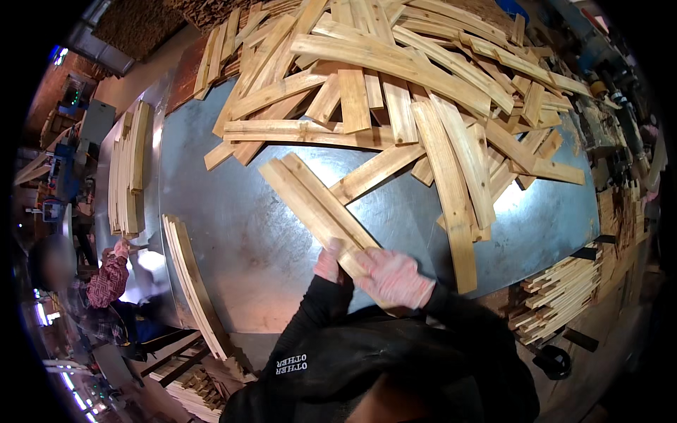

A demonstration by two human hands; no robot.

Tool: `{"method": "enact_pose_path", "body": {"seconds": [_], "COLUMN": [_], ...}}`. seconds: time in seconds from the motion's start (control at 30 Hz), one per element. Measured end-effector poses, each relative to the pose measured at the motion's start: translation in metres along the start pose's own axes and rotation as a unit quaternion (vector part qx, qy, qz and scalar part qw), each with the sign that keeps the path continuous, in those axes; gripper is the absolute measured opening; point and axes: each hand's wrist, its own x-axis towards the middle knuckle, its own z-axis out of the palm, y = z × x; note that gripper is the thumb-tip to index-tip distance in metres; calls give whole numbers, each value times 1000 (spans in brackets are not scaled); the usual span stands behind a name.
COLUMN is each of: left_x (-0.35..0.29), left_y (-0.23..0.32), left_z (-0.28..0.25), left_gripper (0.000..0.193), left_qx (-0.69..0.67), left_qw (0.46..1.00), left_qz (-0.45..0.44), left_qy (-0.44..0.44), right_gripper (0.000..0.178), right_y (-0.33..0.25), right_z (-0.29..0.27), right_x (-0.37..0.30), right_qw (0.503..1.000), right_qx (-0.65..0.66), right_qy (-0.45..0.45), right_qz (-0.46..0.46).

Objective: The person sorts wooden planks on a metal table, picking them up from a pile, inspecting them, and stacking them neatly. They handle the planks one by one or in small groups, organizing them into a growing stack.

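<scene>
Two wooden slats (pixel 303 194) lie side by side at a slant in front of my body, over the metal table (pixel 211 268). My left hand (pixel 329 262), in a pinkish-white glove, closes round their left side near the lower end. My right hand (pixel 396 277), gloved alike, lies across the top with its fingers wrapped over the wood. The lower end of the slats is partly hidden under my right hand and sleeve. Just beyond them, a large jumbled pile of wooden slats (pixel 381 56) covers the far part of the table.
At the left table edge lies a narrow stack of slats (pixel 190 282). Farther left a co-worker's sleeve (pixel 109 280) reaches toward another slat bundle (pixel 128 173). Stacked slats (pixel 564 292) stand low on the right. Machinery (pixel 613 92) lines the far right.
</scene>
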Motion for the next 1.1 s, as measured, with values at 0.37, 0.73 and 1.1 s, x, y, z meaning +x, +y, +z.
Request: {"method": "enact_pose_path", "body": {"seconds": [0.37, 0.73, 1.1], "left_x": [25, 37, 21], "left_y": [-9, -11, -1], "left_z": [-37, -37, -54], "left_gripper": [49, 43, 44], "left_qx": [95, -34, 29], "left_qw": [992, 992, 993], "left_qz": [47, 69, 57], "left_qy": [68, 98, 95], "right_gripper": [82, 81, 88], "right_y": [175, 97, 191], "right_z": [-217, -147, -133], "right_x": [162, 120, 29], "right_qw": [894, 842, 849], "right_qx": [-278, -314, -186], "right_qy": [304, 404, 254], "right_qz": [175, 173, 423]}}
